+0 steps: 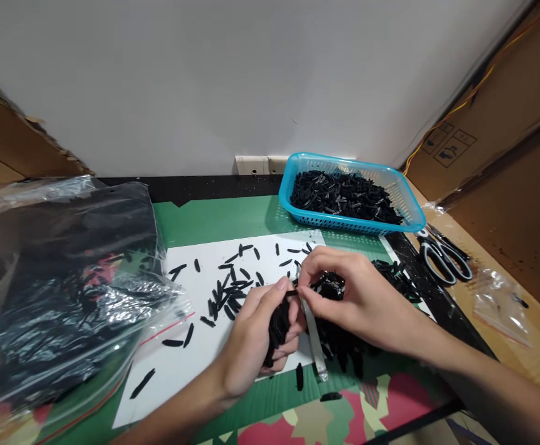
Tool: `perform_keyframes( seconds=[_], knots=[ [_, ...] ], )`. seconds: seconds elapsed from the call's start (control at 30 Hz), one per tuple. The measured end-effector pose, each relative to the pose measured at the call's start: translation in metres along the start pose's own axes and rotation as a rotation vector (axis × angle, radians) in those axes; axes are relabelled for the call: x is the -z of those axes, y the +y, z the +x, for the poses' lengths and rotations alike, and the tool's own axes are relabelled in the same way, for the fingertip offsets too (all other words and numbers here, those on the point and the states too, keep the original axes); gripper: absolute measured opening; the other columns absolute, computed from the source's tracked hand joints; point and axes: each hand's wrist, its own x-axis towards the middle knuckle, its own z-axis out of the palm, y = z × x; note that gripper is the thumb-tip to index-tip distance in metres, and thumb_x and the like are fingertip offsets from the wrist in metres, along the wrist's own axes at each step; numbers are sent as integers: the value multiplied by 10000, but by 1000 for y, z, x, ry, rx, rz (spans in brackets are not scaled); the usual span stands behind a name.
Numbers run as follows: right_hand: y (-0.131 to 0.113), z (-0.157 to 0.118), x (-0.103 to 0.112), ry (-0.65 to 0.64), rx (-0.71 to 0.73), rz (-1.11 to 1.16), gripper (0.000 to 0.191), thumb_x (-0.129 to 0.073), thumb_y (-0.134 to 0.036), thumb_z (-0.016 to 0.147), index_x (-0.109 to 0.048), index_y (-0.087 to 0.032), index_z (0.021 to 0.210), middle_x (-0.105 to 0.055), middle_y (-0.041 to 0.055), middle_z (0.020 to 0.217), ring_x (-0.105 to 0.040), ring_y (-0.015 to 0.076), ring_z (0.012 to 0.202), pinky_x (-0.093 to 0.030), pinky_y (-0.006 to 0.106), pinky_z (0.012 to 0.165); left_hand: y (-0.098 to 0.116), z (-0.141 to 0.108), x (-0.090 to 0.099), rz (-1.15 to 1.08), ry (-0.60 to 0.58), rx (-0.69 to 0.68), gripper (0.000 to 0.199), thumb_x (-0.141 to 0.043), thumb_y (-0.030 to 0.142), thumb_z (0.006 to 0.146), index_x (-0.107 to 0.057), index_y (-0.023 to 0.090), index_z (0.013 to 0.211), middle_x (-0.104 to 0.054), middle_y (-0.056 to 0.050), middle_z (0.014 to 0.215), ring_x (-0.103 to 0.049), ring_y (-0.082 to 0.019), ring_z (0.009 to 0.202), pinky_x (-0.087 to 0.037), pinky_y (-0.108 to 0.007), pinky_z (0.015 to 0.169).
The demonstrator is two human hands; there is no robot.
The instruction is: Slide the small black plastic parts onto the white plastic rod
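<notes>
My left hand (pixel 256 327) is closed around a bunch of small black strips (pixel 278 324). Its thumb and finger also pinch one end of a single short black strip (pixel 292 293). The thumb and forefinger of my right hand (pixel 344 290) are closed at the other end of that strip. A narrow whitish strip (pixel 315 343) with a clear end slants down between my hands; whether I touch it I cannot tell. Under my right hand lies a dark pile of black pieces (pixel 344 352), partly hidden. More loose black strips (pixel 233 290) are scattered over a white sheet (pixel 168 383).
A blue plastic basket (pixel 353 223) full of black pieces stands at the back right. Scissors (pixel 443 259) and a small clear bag (pixel 502 306) lie at the right. A large clear zip bag (pixel 66 309) with dark contents covers the left. Cardboard (pixel 506 142) borders the right side.
</notes>
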Motion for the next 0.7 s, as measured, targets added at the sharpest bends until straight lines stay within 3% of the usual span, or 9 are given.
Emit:
perform_keyframes(
  seconds=[0.13,0.43,0.6,0.7],
  knots=[
    [9,6,4,-48,-86,174,101,-677,-118,959,-704,-170,877,-711,2,892,-641,143,847,-492,274,792,2,1,3,-27,-49,-25,485,-669,607,937,-508,188,751,-477,59,579,-304,-39,410,-179,-110,337],
    [23,9,-1,-51,-119,381,220,-706,-370,1007,-707,-171,913,-696,25,922,-607,162,876,-483,297,829,-1,2,3,-10,-48,-80,514,-614,608,987,-502,178,728,-463,59,591,-306,-35,418,-199,-97,338],
    [23,7,-1,-121,-104,357,138,-697,-317,1015,-711,-179,1009,-720,21,942,-641,158,866,-497,289,808,2,4,1,-40,-18,-116,508,-640,602,974,-499,181,727,-461,61,582,-304,-36,413,-204,-94,326],
    [23,6,-2,-64,-56,295,77,-690,-247,1008,-722,-185,1042,-734,19,947,-661,153,856,-508,277,783,3,4,3,-80,-30,-106,486,-674,566,959,-500,183,717,-453,65,571,-292,-36,405,-199,-95,316]
  ],
)
